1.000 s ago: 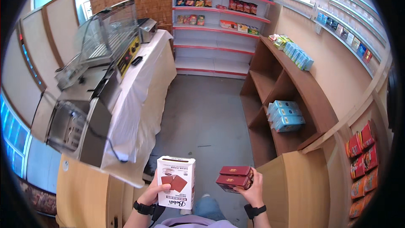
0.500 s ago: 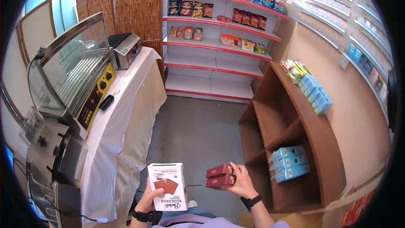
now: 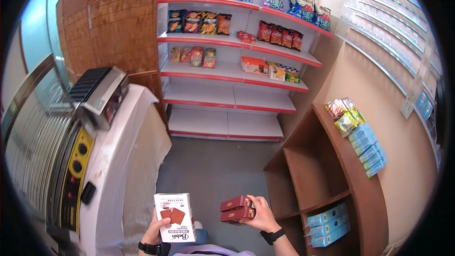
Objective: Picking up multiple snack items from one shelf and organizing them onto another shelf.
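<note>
My left hand (image 3: 155, 228) is closed around a white snack box (image 3: 176, 218) with brown squares pictured on its front, the thumb pressed on that face. Two small dark red boxes (image 3: 237, 209), one behind the other, are gripped in my right hand (image 3: 262, 214) from their right end. Both hands are held low in front of my body, apart from each other, each with a black band at the wrist. Ahead of them stands a white shelf unit with red edges (image 3: 204, 102), its upper shelves carrying snack bags (image 3: 208, 22) and small boxes (image 3: 203, 57).
To the left, a cloth-covered table (image 3: 130, 114) bears a roller grill (image 3: 71, 180) and a smaller metal appliance (image 3: 102, 96). A brown wooden cabinet (image 3: 308, 161) stands right, with light blue packs (image 3: 328, 225) inside and more packs (image 3: 367, 149) on top. Grey floor (image 3: 213, 166) lies between.
The view has moved forward, so the shelf unit and cabinet look nearer and the roller grill slides off to the left. Both hands keep hold of their boxes.
</note>
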The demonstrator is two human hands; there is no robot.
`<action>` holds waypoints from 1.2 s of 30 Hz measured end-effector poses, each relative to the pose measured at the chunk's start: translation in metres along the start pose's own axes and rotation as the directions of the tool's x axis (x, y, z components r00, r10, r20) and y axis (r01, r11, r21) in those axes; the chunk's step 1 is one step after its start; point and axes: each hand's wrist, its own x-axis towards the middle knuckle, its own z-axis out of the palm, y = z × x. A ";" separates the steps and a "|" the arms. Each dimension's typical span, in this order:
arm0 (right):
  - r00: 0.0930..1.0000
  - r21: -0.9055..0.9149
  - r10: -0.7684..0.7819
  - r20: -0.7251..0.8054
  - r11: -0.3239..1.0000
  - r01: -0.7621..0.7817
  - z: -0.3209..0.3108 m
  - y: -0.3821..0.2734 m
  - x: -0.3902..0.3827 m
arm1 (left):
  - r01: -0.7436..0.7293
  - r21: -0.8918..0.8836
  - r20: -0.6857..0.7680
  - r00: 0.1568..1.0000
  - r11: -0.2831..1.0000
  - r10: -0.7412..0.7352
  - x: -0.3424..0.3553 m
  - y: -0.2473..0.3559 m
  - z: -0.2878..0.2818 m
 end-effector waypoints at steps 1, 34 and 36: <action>0.999 -0.033 0.042 -0.025 0.999 -0.043 -0.010 0.006 0.017 | 0.028 0.023 0.049 0.998 0.999 -0.029 0.030 0.016 0.009; 0.951 0.002 -0.184 0.247 0.982 0.189 -0.035 0.142 0.624 | -0.234 -0.171 -0.382 0.911 0.957 0.154 0.487 0.144 0.065; 0.941 0.042 -0.191 0.280 0.981 0.187 -0.023 0.133 0.649 | -0.291 -0.216 -0.408 0.894 0.932 0.184 0.500 0.156 0.052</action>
